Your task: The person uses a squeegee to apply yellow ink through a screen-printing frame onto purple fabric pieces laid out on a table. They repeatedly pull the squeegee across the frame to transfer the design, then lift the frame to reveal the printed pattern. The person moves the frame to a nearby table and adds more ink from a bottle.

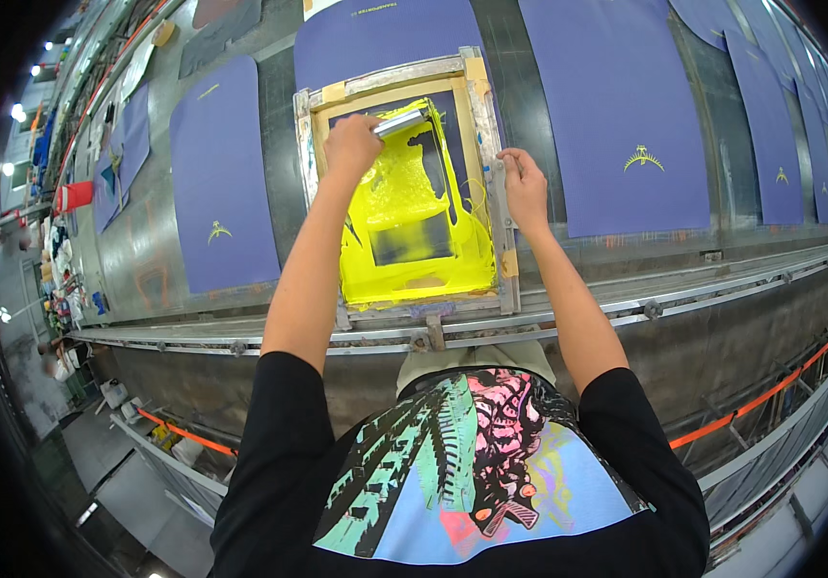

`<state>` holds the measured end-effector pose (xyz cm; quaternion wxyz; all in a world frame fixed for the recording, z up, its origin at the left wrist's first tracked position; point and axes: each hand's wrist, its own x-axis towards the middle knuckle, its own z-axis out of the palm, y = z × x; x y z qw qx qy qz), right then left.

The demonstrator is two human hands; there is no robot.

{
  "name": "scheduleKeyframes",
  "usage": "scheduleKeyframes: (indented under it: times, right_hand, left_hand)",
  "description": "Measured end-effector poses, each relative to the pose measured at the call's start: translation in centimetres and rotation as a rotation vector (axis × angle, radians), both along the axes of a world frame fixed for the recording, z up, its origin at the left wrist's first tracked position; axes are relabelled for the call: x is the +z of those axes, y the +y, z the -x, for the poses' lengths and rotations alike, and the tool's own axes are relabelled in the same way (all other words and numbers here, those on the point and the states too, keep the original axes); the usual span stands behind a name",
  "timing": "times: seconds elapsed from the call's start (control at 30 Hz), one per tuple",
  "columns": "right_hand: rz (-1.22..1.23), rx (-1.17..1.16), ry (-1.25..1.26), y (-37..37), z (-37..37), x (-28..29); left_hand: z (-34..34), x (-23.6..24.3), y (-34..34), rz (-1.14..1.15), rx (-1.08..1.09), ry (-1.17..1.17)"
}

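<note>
A screen printing frame (479, 96) lies in front of me on a purple sheet, its mesh smeared with bright yellow ink (404, 193). My left hand (351, 146) is closed around one end of a squeegee (402, 121) with a pale metallic handle, at the far part of the mesh. The squeegee's blade edge is hard to make out. At the right side of the frame, my right hand (526, 193) has its fingers curled against the rail. Dark patches of mesh show through the ink.
Purple sheets with small yellow prints lie along the metal table, one to the left (226, 173) and several to the right, including a large one (616, 116). A metal rail (568, 323) runs along the table's near edge. A red box (74, 197) is at far left.
</note>
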<state>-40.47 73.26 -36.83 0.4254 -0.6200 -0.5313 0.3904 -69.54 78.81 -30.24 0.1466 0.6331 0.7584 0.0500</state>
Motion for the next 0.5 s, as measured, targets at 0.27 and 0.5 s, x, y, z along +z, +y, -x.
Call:
scheduleKeyframes:
  times: [0.27,0.5]
  right_hand:
    - [0.121,0.002,0.021,-0.4,-0.9,0.5]
    - [0.089,-0.005,0.022,-1.6,-0.2,3.9]
  left_hand:
    - [-4.2,-1.7,-17.6,-0.382,-0.219,-0.172]
    - [-2.2,1.2,-13.6,-0.369,-0.087,-0.211]
